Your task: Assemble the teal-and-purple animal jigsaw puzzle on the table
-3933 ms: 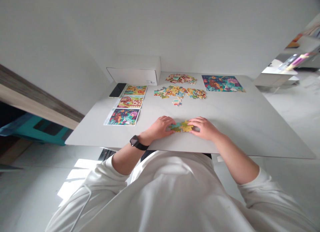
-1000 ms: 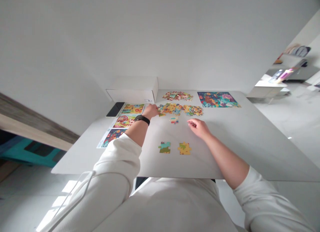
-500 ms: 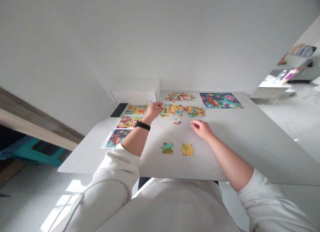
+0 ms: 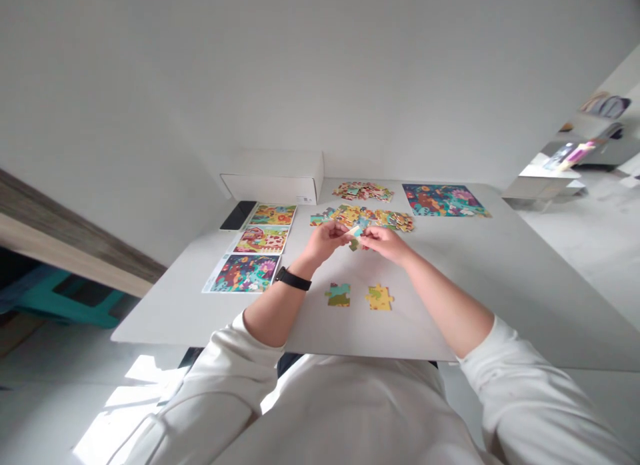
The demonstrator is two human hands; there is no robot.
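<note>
Left hand point(image 4: 325, 242) and right hand point(image 4: 386, 245) close together, fingertips point(image 4: 367, 231) pinching a small teal jigsaw piece point(image 4: 356, 233) over the middle of the table point(image 4: 450, 298), just short of the loose pile point(image 4: 361, 216); piece in hand, next move needs a clean set-down.

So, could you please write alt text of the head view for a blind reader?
The left hand and right hand pinch small jigsaw pieces above a white table, in front of loose jigsaw pieces. A teal-and-olive jigsaw section and a yellow jigsaw section lie nearer the person; three picture sheets lie to the left.
</note>
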